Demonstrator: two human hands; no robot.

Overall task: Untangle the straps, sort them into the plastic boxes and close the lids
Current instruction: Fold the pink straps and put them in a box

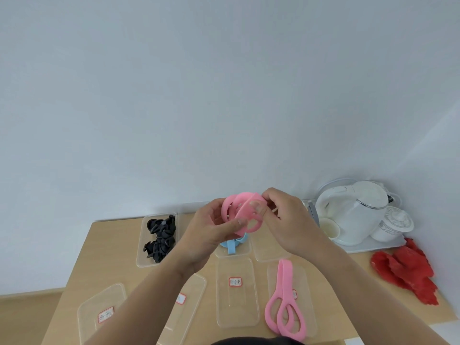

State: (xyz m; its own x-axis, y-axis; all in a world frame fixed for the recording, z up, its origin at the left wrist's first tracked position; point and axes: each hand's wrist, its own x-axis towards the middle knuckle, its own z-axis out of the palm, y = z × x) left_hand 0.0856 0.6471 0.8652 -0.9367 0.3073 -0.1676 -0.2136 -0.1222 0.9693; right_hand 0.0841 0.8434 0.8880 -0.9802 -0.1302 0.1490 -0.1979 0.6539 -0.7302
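I see a box [140, 253] of straps [161, 239] at ten o'clock, a tea tray [362, 247] at two, loose straps [285, 277] on a lid [306, 277] at five.

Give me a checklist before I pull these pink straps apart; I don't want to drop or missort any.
1. Grip: left hand and right hand both hold the pink tangle: ok.
2. Tangle separated: not ok, loops bunched together.
3. The black straps in their box: ok.
4. The blue strap boxed: ok.
5. The loose pink straps boxed: not ok, lying on a lid.
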